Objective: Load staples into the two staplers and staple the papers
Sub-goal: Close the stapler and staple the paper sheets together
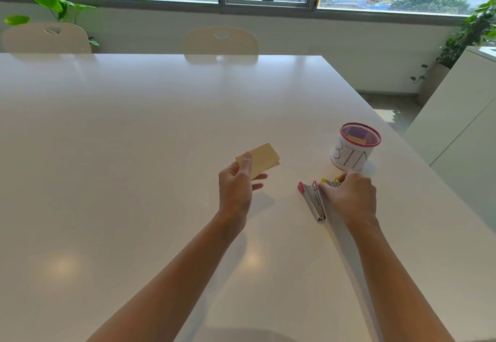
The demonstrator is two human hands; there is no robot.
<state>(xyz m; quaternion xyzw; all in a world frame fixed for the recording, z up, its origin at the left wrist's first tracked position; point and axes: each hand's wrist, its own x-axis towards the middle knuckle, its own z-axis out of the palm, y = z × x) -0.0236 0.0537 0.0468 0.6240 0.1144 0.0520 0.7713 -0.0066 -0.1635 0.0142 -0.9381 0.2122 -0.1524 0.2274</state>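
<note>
Papers (261,159): small tan stack, counter centre, pinched at its near-left corner by left hand (236,186). Red stapler (312,202) lies at 3 o'clock of the papers. Yellow stapler (330,181) sits just past it, mostly under right hand (349,196), whose fingers curl round it. Bin (355,147) at 12 of that hand. Advice: lift the stapler clear, square the stack edges, feed one corner fully into the mouth before pressing.
</note>
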